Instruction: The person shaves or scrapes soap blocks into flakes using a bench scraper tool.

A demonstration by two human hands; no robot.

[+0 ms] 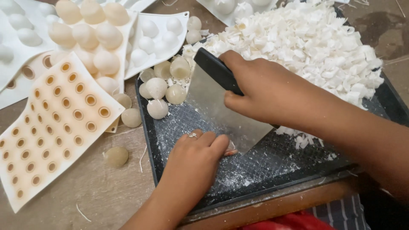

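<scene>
Left hand (194,159) pins a small pale piece on the black tray (147,127); right hand (260,91) grips a black-handled steel scraper blade (221,108) over it. White shavings (306,47) heap the tray's far side; several whole pale balls (162,91) wait uncut.

One head-worn view looks steeply down from close above the worktop (98,191), facing away from the person. Both forearms enter from the near edge; a dark tray (147,127) fills the middle and right.
</scene>
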